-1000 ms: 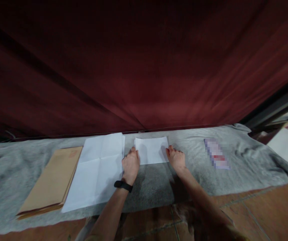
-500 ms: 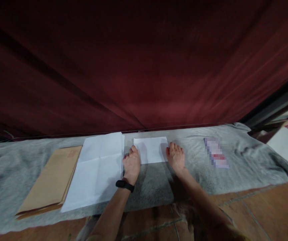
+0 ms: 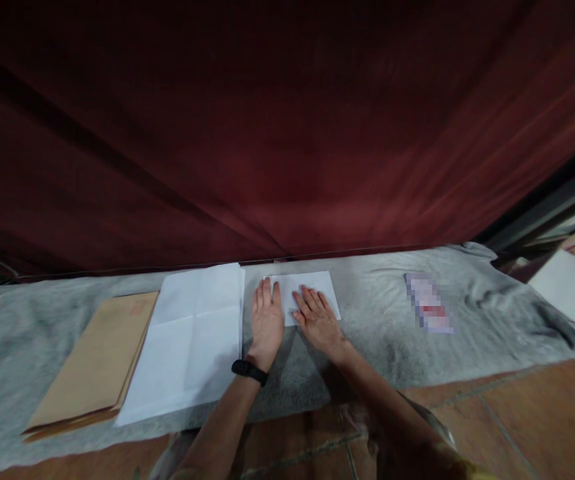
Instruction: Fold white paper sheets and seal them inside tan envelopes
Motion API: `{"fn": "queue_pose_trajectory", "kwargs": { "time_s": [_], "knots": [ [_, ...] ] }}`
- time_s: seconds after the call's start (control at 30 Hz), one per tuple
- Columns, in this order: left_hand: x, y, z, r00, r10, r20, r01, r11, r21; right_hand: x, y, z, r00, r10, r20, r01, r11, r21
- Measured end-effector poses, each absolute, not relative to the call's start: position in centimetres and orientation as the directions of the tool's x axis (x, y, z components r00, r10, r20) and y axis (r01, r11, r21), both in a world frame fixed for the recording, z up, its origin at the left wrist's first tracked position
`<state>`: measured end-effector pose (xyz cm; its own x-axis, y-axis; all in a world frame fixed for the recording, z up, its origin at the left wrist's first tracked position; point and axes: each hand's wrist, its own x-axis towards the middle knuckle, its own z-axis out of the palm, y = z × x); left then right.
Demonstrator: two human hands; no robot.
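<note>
A small white folded sheet of paper [image 3: 292, 281] lies flat on the grey cloth, between and under my hands. My left hand [image 3: 267, 317] rests at its left edge, fingers stretched forward and partly covering it. Across its right half lies my right hand [image 3: 319, 320], fingers spread and pointing up and to the left. Neither hand grips anything. A black band [image 3: 249, 371] circles my left wrist. Just left of that hand is a stack of large white paper [image 3: 187, 333] with visible fold creases.
Brown envelopes [image 3: 97, 360] are stacked left of the white paper. To the right lies a blurred purple slip [image 3: 430, 303] with a red mark. The grey cloth [image 3: 377, 347] covers the surface, a dark red curtain [image 3: 287, 133] hangs behind, and floor tiles [image 3: 517, 407] show in front.
My right hand has moved left from the small paper's right edge onto its surface, fingers spreading. My left hand's curled fingers have straightened out flat.
</note>
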<state>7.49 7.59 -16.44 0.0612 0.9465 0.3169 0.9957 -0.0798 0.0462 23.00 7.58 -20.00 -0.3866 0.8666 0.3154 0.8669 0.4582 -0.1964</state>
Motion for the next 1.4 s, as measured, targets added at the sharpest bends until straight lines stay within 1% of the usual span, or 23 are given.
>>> {"fn": "queue_pose_trajectory", "kwargs": {
  "time_s": [0.1,0.17,0.23,0.37,0.6,0.97,1.1,1.2,1.27,1.4],
  "knots": [
    [8.6,7.6,-17.6,0.192,0.931,0.309,0.958,-0.247,0.148,23.2,7.7,-20.3,-0.409,0.857,0.314,0.866,0.473,-0.164],
    [9.2,7.4,-18.2,0.233,0.935,0.269,0.940,-0.287,0.183,23.2,7.7,-20.4,-0.424,0.849,0.317,0.863,0.485,-0.144],
    [9.4,7.3,-18.6,0.231,0.947,0.225,0.942,-0.275,0.191,23.3,7.7,-20.5,-0.422,0.849,0.318,0.867,0.481,-0.133],
    [9.2,7.0,-18.9,0.210,0.961,0.178,0.958,-0.239,0.157,23.8,7.6,-20.3,-0.405,0.864,0.301,0.880,0.457,-0.127],
    [8.6,6.8,-19.2,0.169,0.967,0.192,0.974,-0.194,0.119,26.0,7.9,-19.9,-0.340,0.901,0.270,0.912,0.386,-0.138],
    [6.7,6.6,-18.7,0.089,0.984,0.151,0.990,-0.104,0.091,30.9,8.6,-19.6,-0.241,0.957,0.162,0.958,0.261,-0.116],
    [6.5,6.5,-18.6,0.063,0.986,0.157,0.994,-0.076,0.081,30.7,9.0,-18.7,-0.139,0.980,0.144,0.973,0.162,-0.166],
    [6.4,6.4,-18.5,0.064,0.983,0.171,0.994,-0.079,0.080,29.6,9.4,-17.9,-0.027,0.988,0.149,0.972,0.060,-0.225],
    [6.3,6.4,-18.5,0.076,0.982,0.175,0.992,-0.091,0.082,28.9,9.6,-17.5,0.022,0.989,0.146,0.961,0.020,-0.275],
    [6.0,6.3,-18.4,0.100,0.981,0.165,0.990,-0.115,0.084,28.3,9.8,-17.1,0.090,0.994,0.066,0.929,-0.060,-0.364]
  ]
}}
